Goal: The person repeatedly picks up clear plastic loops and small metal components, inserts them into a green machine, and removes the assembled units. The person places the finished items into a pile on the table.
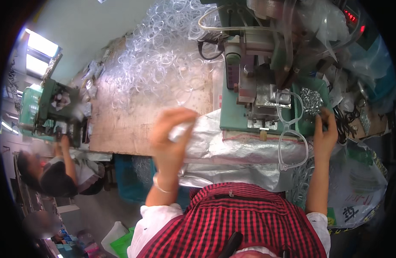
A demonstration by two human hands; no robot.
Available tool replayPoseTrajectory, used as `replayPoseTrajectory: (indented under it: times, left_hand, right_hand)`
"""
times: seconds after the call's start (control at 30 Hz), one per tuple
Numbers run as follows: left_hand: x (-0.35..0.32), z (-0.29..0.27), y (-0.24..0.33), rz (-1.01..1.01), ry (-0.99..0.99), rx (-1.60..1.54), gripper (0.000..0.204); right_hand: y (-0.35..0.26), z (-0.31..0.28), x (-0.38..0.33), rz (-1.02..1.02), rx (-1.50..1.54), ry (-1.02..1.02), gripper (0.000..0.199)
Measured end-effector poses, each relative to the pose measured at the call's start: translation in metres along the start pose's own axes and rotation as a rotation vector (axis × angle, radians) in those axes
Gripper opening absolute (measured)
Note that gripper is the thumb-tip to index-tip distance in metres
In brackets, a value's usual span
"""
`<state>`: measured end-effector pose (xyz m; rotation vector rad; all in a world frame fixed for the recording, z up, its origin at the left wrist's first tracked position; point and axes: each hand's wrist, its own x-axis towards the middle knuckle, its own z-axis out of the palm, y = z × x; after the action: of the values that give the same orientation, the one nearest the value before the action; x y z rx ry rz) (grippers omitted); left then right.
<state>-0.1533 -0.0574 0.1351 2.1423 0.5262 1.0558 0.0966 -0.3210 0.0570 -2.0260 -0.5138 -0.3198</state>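
Observation:
A clear plastic spectacle frame (287,126) stands end-on at the front of a green bench machine (236,116), its upper rim beside the metal fixture (273,101). What holds it there is hard to see. To its right, a green tray (307,127) contains many small shiny metal parts (311,101). My right hand (327,131) is at the tray's right edge, fingertips drawn together; anything between them is too small to make out. Over the table's front edge, left of the machine, my left hand (170,137) is smeared by motion, its fingers curled.
Clear plastic frames (159,56) lie heaped at the back of the wooden table (125,124). Silver sheeting (245,150) covers the front edge. Cables and plastic bags crowd the right. At far left a co-worker (65,172) sits at another green machine (56,107).

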Motion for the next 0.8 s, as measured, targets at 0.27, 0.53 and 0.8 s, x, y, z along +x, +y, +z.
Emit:
replayPoseTrajectory:
  times: [0.27,0.53,0.8]
  left_hand:
    - [0.090,0.049,-0.106,0.053,-0.223,0.786,0.019]
    - [0.032,0.016,-0.179,-0.073,-0.119,0.409,0.010]
    - [0.050,0.016,-0.083,-0.278,0.205,-0.301,0.012]
  right_hand:
    - [-0.032,0.029,0.033,-0.228,0.044,0.012,0.014]
    - [0.019,-0.045,-0.021,-0.056,-0.328,0.100,0.016]
    - [-0.074,-0.051,0.002,-0.138,0.181,-0.180,0.017]
